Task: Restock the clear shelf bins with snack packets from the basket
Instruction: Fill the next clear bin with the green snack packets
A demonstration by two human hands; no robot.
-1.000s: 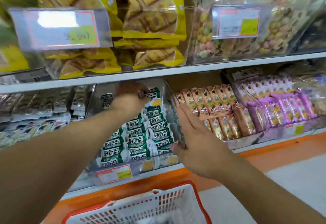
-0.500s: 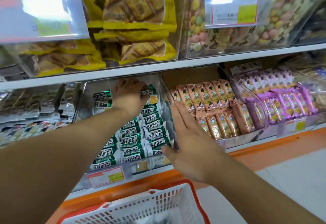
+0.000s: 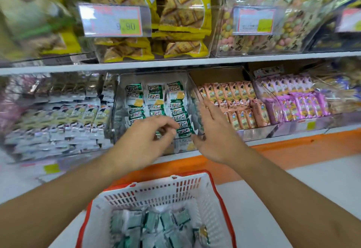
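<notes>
- The clear bin [image 3: 117,99] on the lower shelf [image 3: 293,133] holds green-and-white snack packets [image 3: 155,96] in three columns; I cannot count them exactly, since the hands cover the front rows.
- The left hand [image 3: 144,140] hovers before the front of that bin, its fingers [image 3: 168,124] loosely curled, thumb and fingertips near each other. The frame is blurred there, so I cannot tell whether they pinch a packet — the nearest packets lie just behind the fingertips.
- The right hand [image 3: 216,134] is at the bin's right edge, palm turned toward the bin, fingers straight and spread, holding nothing; its thumb lies close to the bin's front right corner.
- Below the bin, a white basket [image 3: 156,193] with a red rim contains a loose heap of the same green-and-white packets [image 3: 166,220] — too blurred to count.
- Right of the bin sits a bin of peach-coloured packets [image 3: 230,95], partly hidden by the right hand's fingers; further right, purple packets [image 3: 300,103].
- Left of the bin are pale silver packets [image 3: 64,122], smeared by motion.
- Above the bin, the upper shelf carries yellow biscuit bags [image 3: 181,13] and a bin of pastel sweets [image 3: 289,30].
- Two price tags [image 3: 115,21] face forward in full; a third is cut off at the right.
</notes>
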